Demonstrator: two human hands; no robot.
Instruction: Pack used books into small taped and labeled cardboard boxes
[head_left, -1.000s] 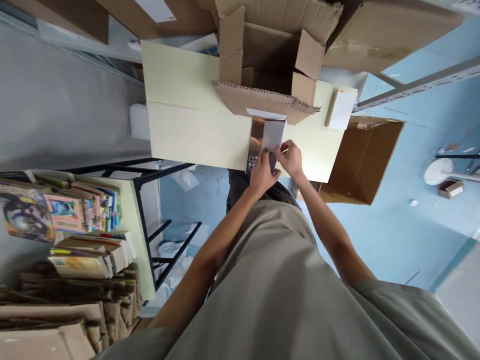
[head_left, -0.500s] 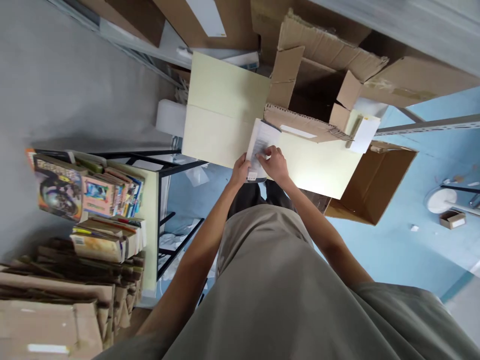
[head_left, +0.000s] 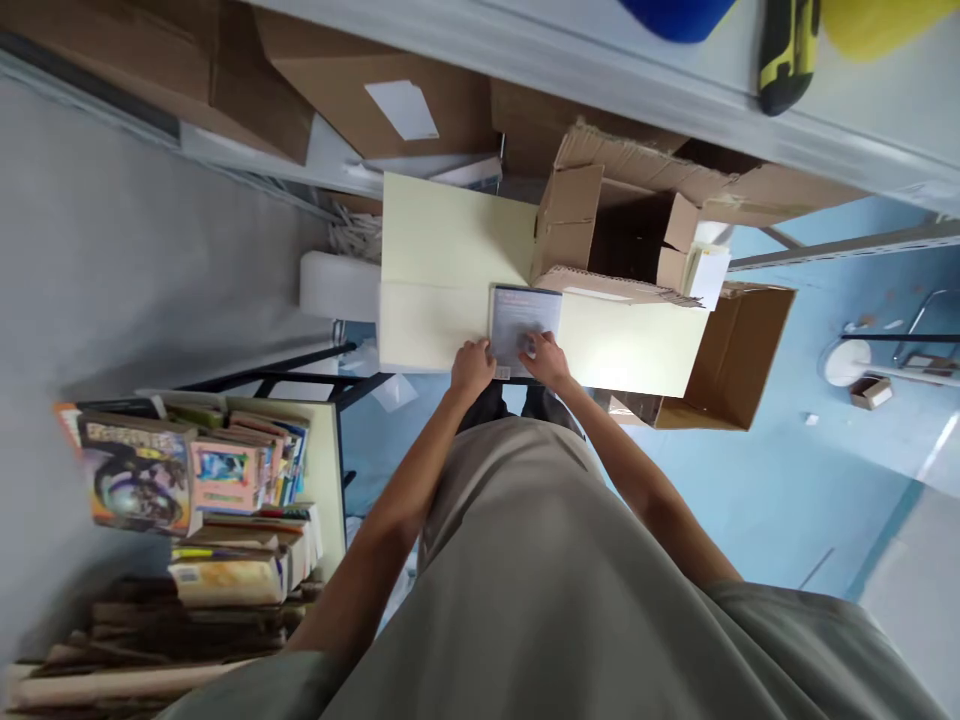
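Book lies on the table; left hand curls at its corner, right hand half-curled on the cover, can't tell if either's pinching. I'd steady that corner, press lightly.

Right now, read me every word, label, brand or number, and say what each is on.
No text reads clearly.
Flat grey book: print too small.
Dark illustrated book: title blurred.
Pink rectangular book: lettering blurred.
White paper label, brown cardboard box: illegible.
White strip, open cardboard box: illegible.
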